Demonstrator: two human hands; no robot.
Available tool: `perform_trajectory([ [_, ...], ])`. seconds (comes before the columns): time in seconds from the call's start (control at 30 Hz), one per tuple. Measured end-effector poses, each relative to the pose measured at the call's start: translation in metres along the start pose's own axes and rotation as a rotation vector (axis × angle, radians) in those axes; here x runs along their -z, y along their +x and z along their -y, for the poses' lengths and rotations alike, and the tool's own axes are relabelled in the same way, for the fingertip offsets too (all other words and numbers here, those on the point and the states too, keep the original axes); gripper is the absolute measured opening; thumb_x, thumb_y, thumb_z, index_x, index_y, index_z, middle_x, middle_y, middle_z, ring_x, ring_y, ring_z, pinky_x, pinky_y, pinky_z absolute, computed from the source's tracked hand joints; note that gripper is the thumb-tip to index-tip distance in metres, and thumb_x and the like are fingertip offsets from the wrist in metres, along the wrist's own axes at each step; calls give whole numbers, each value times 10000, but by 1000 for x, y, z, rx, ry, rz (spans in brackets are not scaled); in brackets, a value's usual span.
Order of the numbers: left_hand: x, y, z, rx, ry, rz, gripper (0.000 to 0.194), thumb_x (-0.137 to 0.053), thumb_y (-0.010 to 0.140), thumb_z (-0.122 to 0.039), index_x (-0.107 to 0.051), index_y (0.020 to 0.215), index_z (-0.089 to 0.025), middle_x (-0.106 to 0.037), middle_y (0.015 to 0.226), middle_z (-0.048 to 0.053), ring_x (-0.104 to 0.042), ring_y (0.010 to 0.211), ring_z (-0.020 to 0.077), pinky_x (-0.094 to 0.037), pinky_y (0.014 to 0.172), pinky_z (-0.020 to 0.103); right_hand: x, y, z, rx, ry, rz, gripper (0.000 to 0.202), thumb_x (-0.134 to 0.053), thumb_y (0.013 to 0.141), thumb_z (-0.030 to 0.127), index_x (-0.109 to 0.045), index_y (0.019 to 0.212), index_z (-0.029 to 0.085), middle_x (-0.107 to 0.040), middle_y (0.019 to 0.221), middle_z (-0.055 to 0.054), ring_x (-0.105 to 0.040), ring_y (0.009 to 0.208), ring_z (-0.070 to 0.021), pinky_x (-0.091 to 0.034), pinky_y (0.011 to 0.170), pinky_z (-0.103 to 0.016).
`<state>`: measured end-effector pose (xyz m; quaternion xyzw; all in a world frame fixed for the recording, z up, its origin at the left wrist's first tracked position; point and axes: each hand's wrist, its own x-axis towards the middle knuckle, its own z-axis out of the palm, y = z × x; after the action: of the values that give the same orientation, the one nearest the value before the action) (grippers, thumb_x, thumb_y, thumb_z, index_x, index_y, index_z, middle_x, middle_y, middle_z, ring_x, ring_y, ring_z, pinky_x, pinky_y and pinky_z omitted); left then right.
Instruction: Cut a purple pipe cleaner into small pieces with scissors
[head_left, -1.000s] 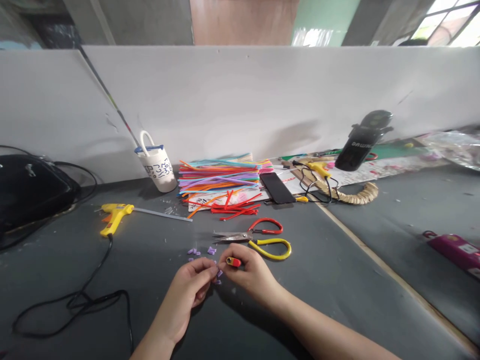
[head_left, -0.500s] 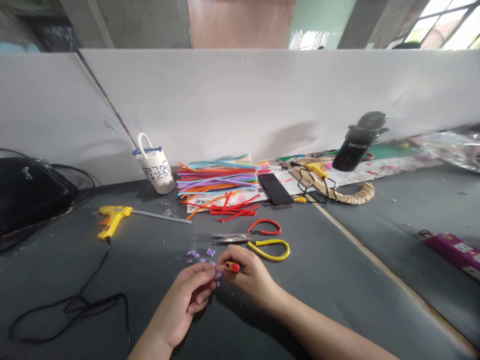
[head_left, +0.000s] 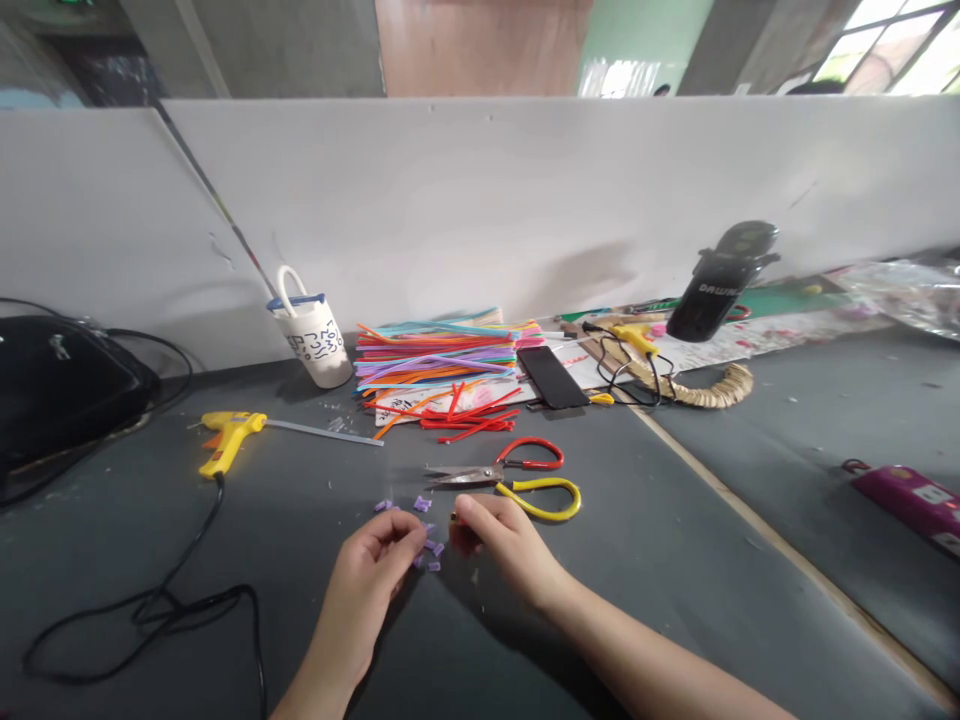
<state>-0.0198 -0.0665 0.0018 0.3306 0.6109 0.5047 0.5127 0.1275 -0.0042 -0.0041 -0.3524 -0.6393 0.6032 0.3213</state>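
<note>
Several small purple pieces (head_left: 433, 547) lie on the dark table between my hands. My left hand (head_left: 375, 560) is over them, its thumb and fingertips pressed together; whatever they pinch is too small to make out. To the right, my right hand (head_left: 499, 540) is closed round a small red and yellow object, mostly hidden by the fingers. The hands are a little apart. Just beyond them lie scissors (head_left: 495, 476) with one red and one yellow handle loop, blades pointing left.
A yellow glue gun (head_left: 231, 440) with a black cord lies at the left. Behind are a white cup (head_left: 319, 345), bundled coloured pipe cleaners (head_left: 442, 355), loose red ones (head_left: 480, 424), a phone (head_left: 553, 378) and a black tumbler (head_left: 709, 295). A purple object (head_left: 904, 498) is at the right.
My hands have separated: the left moved slightly left. My right hand turned, so the red and yellow object is now mostly hidden under its fingers.
</note>
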Motion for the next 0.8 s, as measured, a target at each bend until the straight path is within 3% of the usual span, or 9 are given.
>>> perform_trajectory([
  [0.2, -2, -3, 3, -164, 150, -90, 181, -635, 723, -345, -602, 680, -173, -457, 553, -51, -350, 477, 80, -264, 415, 184, -6, 1, -7, -108, -62, -53, 621, -299, 855, 609, -494, 474, 160, -423, 429, 12, -360, 412, -88, -266, 417, -213],
  [0.37, -3, -5, 2, -275, 292, -95, 141, -582, 757, -309, -604, 683, -191, -559, 660, -14, -497, 633, 142, -381, 565, 210, -11, 2, -14, -133, -123, -105, 577, -342, 857, 563, -485, 465, 166, -427, 427, 13, -371, 425, -91, -275, 428, -205],
  [0.53, -3, -7, 2, -362, 369, -89, 136, -534, 790, -280, -590, 694, -201, -550, 687, -8, -520, 668, 161, -398, 613, 231, -11, 4, -14, -147, -169, -110, 567, -324, 873, 518, -483, 458, 167, -414, 418, 21, -380, 425, -94, -284, 446, -208],
  [0.8, -4, -6, 2, -391, 394, -72, 144, -502, 823, -277, -561, 712, -208, -513, 697, -14, -505, 664, 153, -387, 617, 234, -11, 3, -14, -148, -200, -85, 548, -273, 902, 436, -476, 467, 173, -416, 430, 16, -376, 423, -97, -291, 466, -215],
])
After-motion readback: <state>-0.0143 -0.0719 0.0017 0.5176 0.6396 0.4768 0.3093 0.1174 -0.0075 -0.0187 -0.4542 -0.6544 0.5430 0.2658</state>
